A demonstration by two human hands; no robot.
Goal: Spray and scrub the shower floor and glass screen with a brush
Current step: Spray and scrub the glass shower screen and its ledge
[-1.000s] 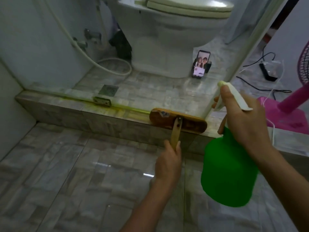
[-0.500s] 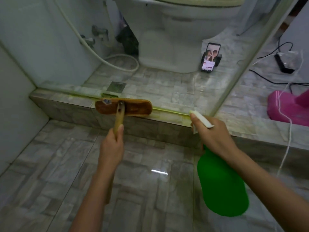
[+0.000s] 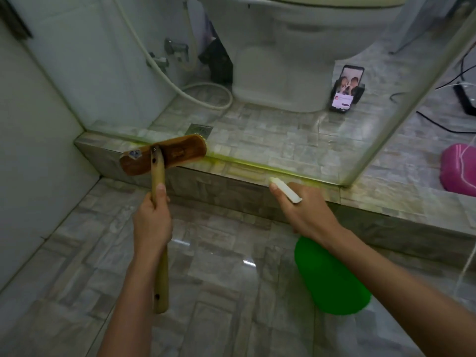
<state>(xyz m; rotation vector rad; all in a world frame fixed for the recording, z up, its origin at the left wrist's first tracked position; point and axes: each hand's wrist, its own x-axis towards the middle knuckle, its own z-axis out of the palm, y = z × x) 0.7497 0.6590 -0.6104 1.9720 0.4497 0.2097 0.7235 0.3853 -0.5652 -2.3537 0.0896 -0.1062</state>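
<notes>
Leftmost, the left hand (image 3: 152, 222) grips the pale wooden handle of a brown wooden scrubbing brush (image 3: 164, 155), whose head rests on the tiled kerb (image 3: 231, 186) below the glass screen (image 3: 296, 86). Rightward, the right hand (image 3: 306, 212) clasps a green plastic spray bottle (image 3: 332, 279) above the grey tiled floor (image 3: 219, 292).

The person's body shows only as two bare arms. The left hand (image 3: 152, 222) and right hand (image 3: 304, 212) are uncovered. The left forearm (image 3: 128, 305) and right forearm (image 3: 399, 287) are slim and bare down to the bottom edge. The left thumbnail (image 3: 161, 188) is short and rounded.
</notes>
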